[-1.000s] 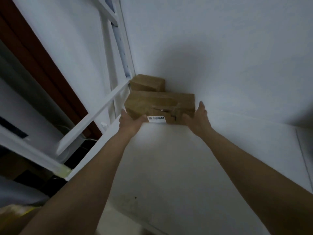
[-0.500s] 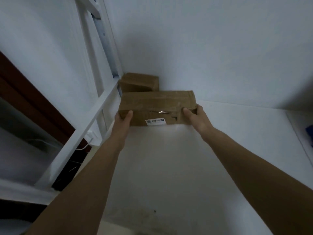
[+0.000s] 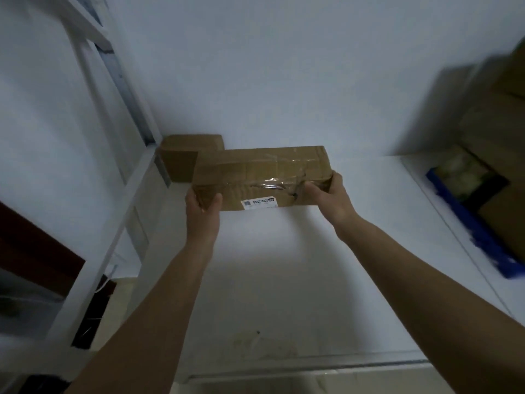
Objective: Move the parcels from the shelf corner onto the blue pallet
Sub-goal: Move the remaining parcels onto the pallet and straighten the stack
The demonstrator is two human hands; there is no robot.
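The white shelf takes up most of the scene, a broad pale board running back to where the rear wall meets the white upright frame on the left. Off to the right, below the shelf's edge, sits the blue pallet, blurred, with brown cartons stacked on and behind it — how many I cannot tell.

Over the shelf, a little out from the corner, is the long parcel, brown cardboard banded with clear tape and carrying a small white label on its near face. It is held at both ends. The left hand grips the near left corner, thumb on the front face and fingers tucked out of sight beneath or behind. The right hand grips the right end, thumb pressed on the torn tape at the front, fingers wrapped round the far side. Whether the parcel's underside is clear of the board or touching it, I cannot say from here.

Behind it, tight in the corner against the frame, stands a smaller parcel, untouched.

So this looks like the carrying-off of the first of the two — picked up, not yet delivered. The next move, as I judge it, calls for a swing to the right and down toward the pallet, keeping the parcel level and finding a free spot among the cartons there. After that, the small one in the corner remains.
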